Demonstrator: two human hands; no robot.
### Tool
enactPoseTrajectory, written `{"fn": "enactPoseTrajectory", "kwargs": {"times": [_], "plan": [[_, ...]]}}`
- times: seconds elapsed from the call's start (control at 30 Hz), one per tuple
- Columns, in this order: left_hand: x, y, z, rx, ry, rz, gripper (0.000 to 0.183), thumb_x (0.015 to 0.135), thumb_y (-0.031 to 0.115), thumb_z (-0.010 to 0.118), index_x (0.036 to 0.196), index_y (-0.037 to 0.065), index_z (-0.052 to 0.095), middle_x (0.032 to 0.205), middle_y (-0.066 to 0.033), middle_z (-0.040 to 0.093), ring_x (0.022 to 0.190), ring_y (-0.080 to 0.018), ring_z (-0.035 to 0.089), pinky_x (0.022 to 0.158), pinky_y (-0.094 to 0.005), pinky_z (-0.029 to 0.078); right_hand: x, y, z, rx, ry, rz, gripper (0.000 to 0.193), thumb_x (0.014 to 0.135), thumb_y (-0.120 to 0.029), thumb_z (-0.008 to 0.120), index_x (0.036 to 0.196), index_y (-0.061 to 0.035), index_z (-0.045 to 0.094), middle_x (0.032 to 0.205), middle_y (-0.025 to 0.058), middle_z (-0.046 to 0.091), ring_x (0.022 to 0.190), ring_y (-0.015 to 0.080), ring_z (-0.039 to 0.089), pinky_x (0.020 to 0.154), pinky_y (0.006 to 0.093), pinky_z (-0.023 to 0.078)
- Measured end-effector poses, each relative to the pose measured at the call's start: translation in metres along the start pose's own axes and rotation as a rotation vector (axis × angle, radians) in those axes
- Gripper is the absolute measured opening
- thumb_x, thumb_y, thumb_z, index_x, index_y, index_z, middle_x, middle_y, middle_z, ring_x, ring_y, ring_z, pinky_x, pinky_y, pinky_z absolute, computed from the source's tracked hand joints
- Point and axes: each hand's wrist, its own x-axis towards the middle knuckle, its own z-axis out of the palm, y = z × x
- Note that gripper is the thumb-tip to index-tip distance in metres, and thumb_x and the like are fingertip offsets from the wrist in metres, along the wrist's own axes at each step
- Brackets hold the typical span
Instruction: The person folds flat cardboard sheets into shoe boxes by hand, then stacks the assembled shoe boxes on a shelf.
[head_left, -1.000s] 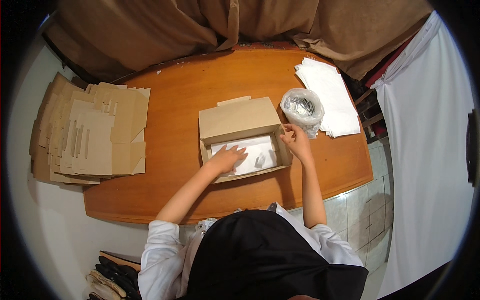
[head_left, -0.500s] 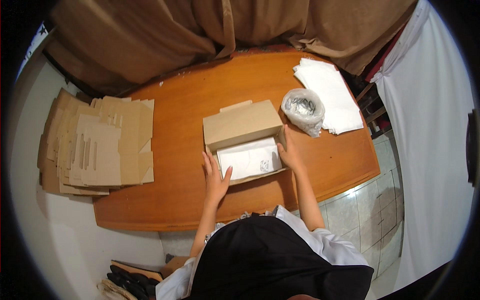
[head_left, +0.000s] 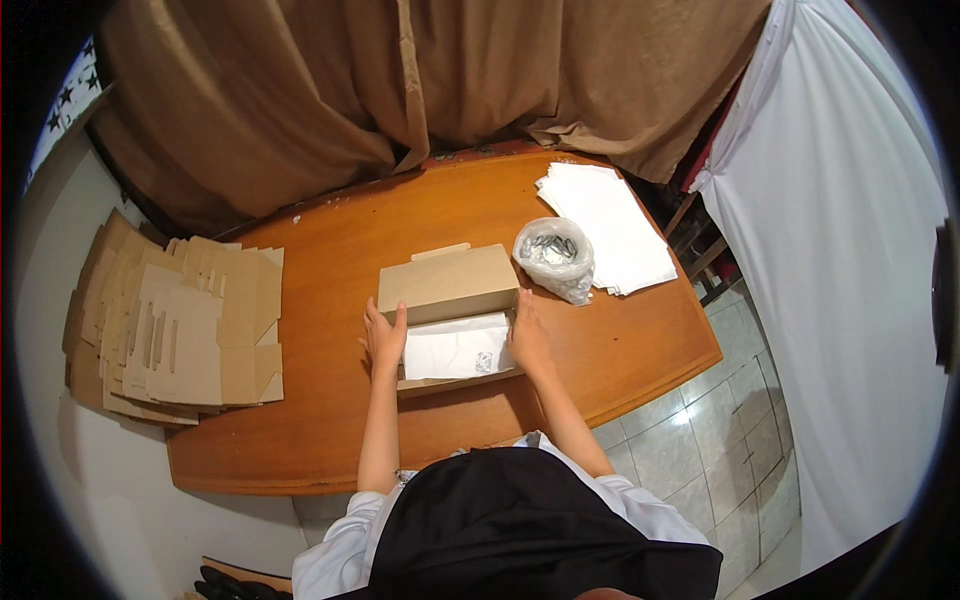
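Observation:
A brown cardboard box (head_left: pixel 446 279) lies in front of me with its hinged lid partly raised along the far side. Folded white paper (head_left: pixel 440 350) fills the part of the box that shows, with a small dark printed mark near its right end. My left hand (head_left: pixel 384 337) holds the left side by the lid's corner, its thumb in front and its fingers outside. At the right side, my right hand (head_left: pixel 529 338) grips the box by the lid's other corner, fingers pointing away from me. Whatever lies under the paper is hidden.
Flat die-cut cardboard blanks (head_left: pixel 190 330) are piled at the table's left end. Right of the box stands a clear plastic bag (head_left: pixel 553 262) of small dark and silvery pieces, beside a stack of white sheets (head_left: pixel 625 235). Brown curtain (head_left: pixel 300 90) hangs behind the wooden table (head_left: pixel 320 300).
My left hand has slid away from me along the box's left side to the lid's corner. The lid tips further forward and covers more of the paper. The whole view has shifted.

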Motion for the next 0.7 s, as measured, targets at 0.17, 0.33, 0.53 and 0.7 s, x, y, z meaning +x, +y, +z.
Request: {"fn": "enactPoseTrajectory", "kwargs": {"times": [0.17, 0.33, 0.53, 0.7], "plan": [[0.005, -0.004, 0.027, -0.16, -0.071, -0.104, 0.074, 0.087, 0.051, 0.046, 0.136, -0.002, 0.026, 0.135, -0.0212, 0.039, 0.125, -0.0343, 0.037, 0.104, -0.0392, 0.027, 0.001, 0.004, -0.007, 0.337, 0.041, 0.048, 0.057, 0.089, -0.02, 0.047, 0.137, -0.0001, 0.024, 0.128, 0.0262, 0.043, 0.114, 0.0411, 0.045, 0.093, 0.0426, 0.039], [0.025, -0.022, 0.026, -1.092, -0.116, -0.271, 0.072, 0.089, 0.06, 0.034, 0.126, -0.001, 0.043, 0.127, -0.0135, 0.049, 0.119, -0.0246, 0.042, 0.099, -0.0345, 0.031, 0.005, 0.026, 0.006, 0.714, 0.049, 0.364, 0.057, 0.096, -0.045, 0.027, 0.122, -0.0007, 0.051, 0.121, 0.025, 0.051, 0.115, 0.035, 0.048, 0.097, 0.0353, 0.036], [0.043, -0.071, 0.016, -1.499, -0.391, -0.322, 0.051, 0.088, 0.054, 0.044, 0.064, 0.01, 0.052, 0.1, -0.0089, 0.059, 0.098, -0.0172, 0.048, 0.084, -0.0298, 0.039, 0.013, 0.038, 0.022, 1.539, -0.123, 0.476, 0.074, 0.089, -0.064, 0.023, 0.125, -0.0034, 0.048, 0.119, 0.0081, 0.055, 0.109, 0.0191, 0.051, 0.095, 0.0309, 0.038], [0.005, -0.048, -0.003, -0.55, -0.39, 0.202, 0.036, 0.083, 0.035, 0.062, 0.103, 0.005, 0.061, 0.143, -0.0141, 0.029, 0.13, -0.0304, 0.03, 0.105, -0.0397, 0.027, -0.001, 0.04, -0.01, 1.551, -0.142, 0.502, 0.049, 0.089, -0.021, 0.054, 0.131, 0.0008, 0.041, 0.129, 0.0132, 0.048, 0.119, 0.0209, 0.045, 0.098, 0.0287, 0.036]]}}
